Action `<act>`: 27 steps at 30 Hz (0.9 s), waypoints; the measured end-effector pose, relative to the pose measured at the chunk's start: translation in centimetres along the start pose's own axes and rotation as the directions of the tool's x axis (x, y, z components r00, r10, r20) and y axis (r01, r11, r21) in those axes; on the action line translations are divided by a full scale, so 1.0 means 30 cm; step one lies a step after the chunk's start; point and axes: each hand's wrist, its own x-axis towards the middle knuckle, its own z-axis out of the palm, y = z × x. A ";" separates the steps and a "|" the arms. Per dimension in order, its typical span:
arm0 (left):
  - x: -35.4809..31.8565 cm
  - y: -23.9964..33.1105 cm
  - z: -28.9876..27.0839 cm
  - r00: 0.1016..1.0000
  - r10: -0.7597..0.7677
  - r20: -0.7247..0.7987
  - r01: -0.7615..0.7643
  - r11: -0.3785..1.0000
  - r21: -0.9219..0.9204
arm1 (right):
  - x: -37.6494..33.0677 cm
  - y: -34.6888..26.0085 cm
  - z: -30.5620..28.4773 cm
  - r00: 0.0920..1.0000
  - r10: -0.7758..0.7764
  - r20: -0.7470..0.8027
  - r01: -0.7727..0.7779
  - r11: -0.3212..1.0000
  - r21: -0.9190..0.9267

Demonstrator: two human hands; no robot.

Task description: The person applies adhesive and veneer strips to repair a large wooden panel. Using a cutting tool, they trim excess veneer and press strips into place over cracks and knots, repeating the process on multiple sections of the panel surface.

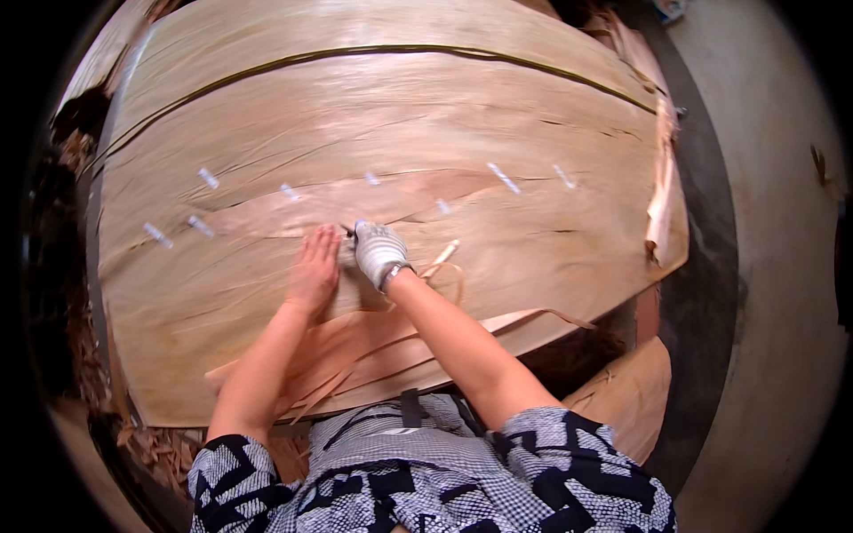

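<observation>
A broad tan wood veneer sheet lies spread in front of me. Across its middle runs a pinkish veneer patch, with short white tape strips stuck on and around it. Bare and flat, my left hand presses on the sheet just below the patch, fingers stretched out. Close to its right, my right hand wears a white-grey glove. It is closed on a small dark-tipped tool, mostly hidden by the fingers, whose tip is at the patch's lower edge.
Loose pink veneer strips lie along the near edge, under my forearms. A thin curled offcut sits beside my right wrist. A long dark gap crosses the far part of the surface. Veneer scraps are heaped at the lower left.
</observation>
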 end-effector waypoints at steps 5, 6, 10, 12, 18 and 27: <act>0.040 0.013 0.006 0.977 -0.211 0.015 0.208 0.945 -0.252 | -0.128 -0.079 -0.205 0.945 -0.127 0.301 -0.151 0.647 0.747; -0.002 -0.058 0.064 0.941 -0.259 -0.217 0.125 0.863 -0.490 | -0.193 -0.166 -0.196 0.930 -0.244 0.275 -0.043 0.670 0.741; 0.094 0.198 0.005 0.977 -0.183 -0.107 0.180 0.983 -0.039 | -0.420 -0.162 -0.158 0.904 -0.263 0.338 0.084 0.883 0.462; 0.056 0.218 -0.007 0.982 -0.133 -0.132 0.124 0.990 -0.075 | -0.461 -0.044 -0.145 0.963 -0.250 0.100 0.228 0.955 0.191; -0.264 0.361 -0.079 0.969 -0.247 0.031 0.243 0.966 0.089 | -0.801 0.551 -0.378 0.997 0.080 0.001 -0.078 0.973 0.218; -0.233 0.635 -0.185 0.917 -0.110 -0.383 0.155 0.984 0.089 | -1.549 1.306 -0.425 0.791 0.610 0.037 -0.488 0.593 0.640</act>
